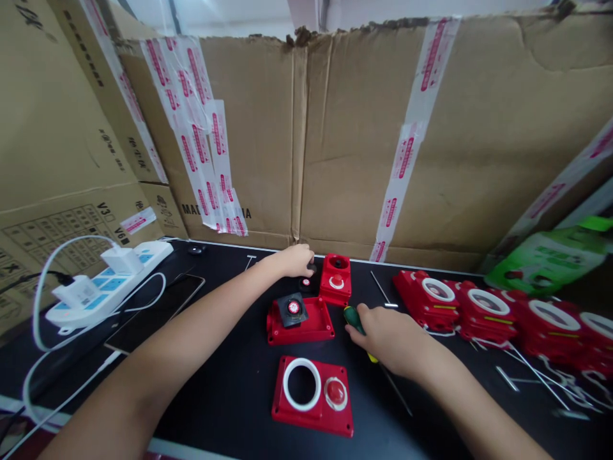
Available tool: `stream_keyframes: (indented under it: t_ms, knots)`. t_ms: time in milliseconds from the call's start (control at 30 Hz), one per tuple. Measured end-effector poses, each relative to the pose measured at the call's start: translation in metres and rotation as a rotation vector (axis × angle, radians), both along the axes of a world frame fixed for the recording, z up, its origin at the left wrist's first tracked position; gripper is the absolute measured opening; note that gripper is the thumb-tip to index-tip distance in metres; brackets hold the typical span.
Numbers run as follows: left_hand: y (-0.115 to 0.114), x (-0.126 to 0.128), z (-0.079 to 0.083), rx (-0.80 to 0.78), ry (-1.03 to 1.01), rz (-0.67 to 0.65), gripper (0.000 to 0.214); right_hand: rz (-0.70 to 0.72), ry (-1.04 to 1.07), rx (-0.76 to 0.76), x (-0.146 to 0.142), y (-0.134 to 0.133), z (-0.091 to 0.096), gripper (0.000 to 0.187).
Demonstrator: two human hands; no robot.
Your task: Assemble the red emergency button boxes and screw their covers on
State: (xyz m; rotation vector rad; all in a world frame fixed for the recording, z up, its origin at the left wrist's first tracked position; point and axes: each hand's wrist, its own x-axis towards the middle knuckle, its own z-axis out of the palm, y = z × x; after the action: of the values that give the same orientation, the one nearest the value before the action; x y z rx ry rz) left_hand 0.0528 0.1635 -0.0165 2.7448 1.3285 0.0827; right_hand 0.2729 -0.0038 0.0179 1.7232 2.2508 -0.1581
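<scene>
My right hand (387,333) is wrapped round a screwdriver (353,317) with a green and yellow handle; its shaft points down toward the front right. At the back of the table, my left hand (297,260) has its fingers curled in beside a small dark part with a red and white centre (306,282); what they hold is hidden. Just right of it stands a red housing with a red dome (336,281). Nearer lies an open red case (313,329), with a dark square piece (292,309) resting on it. A red cover with a white ring (311,409) lies in front.
Several red units with white rings (488,303) line the right side, with T-handled rods (520,378) before them. A green bottle (550,255) is behind. At left are a power strip (110,281) and a phone (156,313). Cardboard walls (354,160) enclose the back.
</scene>
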Motion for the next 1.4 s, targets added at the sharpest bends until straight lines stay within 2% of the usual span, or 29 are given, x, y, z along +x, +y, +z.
stream_keyframes:
  t_ms: [100,200,300,400,500,567,667,767,933,1033,1133,1200,1267,1300,1400]
  knots:
    - [-0.003,-0.001,0.010,-0.002,-0.039,0.002,0.037,0.009,-0.006,0.000,0.001,0.000,-0.001,0.041]
    - [-0.017,-0.012,0.033,0.026,-0.120,0.025,0.037,0.017,-0.008,0.004,0.002,0.000,-0.003,0.043]
    - [-0.049,-0.035,0.063,-0.024,-0.177,-0.002,0.027,0.031,-0.004,0.012,0.004,0.001,-0.006,0.043]
    - [-0.094,-0.058,0.085,-0.130,-0.187,-0.049,0.037,0.035,0.001,0.007,0.006,0.002,-0.007,0.043]
    - [-0.136,-0.065,0.087,-0.141,-0.250,0.006,0.054,0.038,0.003,-0.011,0.006,0.003,-0.008,0.044]
    - [-0.155,-0.063,0.080,-0.031,-0.282,0.022,0.045,0.042,0.003,-0.021,0.007,0.004,-0.008,0.046]
    - [-0.167,-0.059,0.067,0.043,-0.267,-0.038,0.025,0.051,0.005,-0.027,0.007,0.005,-0.007,0.047]
    - [-0.165,-0.059,0.060,0.004,-0.248,-0.079,0.010,0.057,0.010,-0.030,0.007,0.004,-0.005,0.045]
    - [-0.155,-0.057,0.057,-0.011,-0.241,-0.068,0.014,0.064,0.026,-0.022,0.007,0.002,-0.003,0.044]
    - [-0.155,-0.053,0.061,0.011,-0.239,-0.100,0.007,0.071,0.040,-0.022,0.009,0.002,-0.003,0.045]
    - [-0.151,-0.054,0.073,-0.046,-0.321,-0.095,0.010,0.073,0.053,-0.020,0.010,0.002,-0.005,0.045]
    - [-0.141,-0.055,0.080,-0.090,-0.409,-0.081,0.017,0.073,0.058,-0.022,0.010,0.003,-0.005,0.045]
    - [-0.123,-0.053,0.083,-0.059,-0.423,-0.063,0.023,0.074,0.058,-0.025,0.010,0.003,-0.005,0.045]
    - [-0.113,-0.050,0.081,-0.006,-0.372,-0.049,0.024,0.073,0.057,-0.027,0.010,0.003,-0.005,0.046]
    - [-0.081,-0.039,0.067,0.027,-0.283,-0.038,0.016,0.069,0.053,-0.033,0.010,0.002,-0.003,0.047]
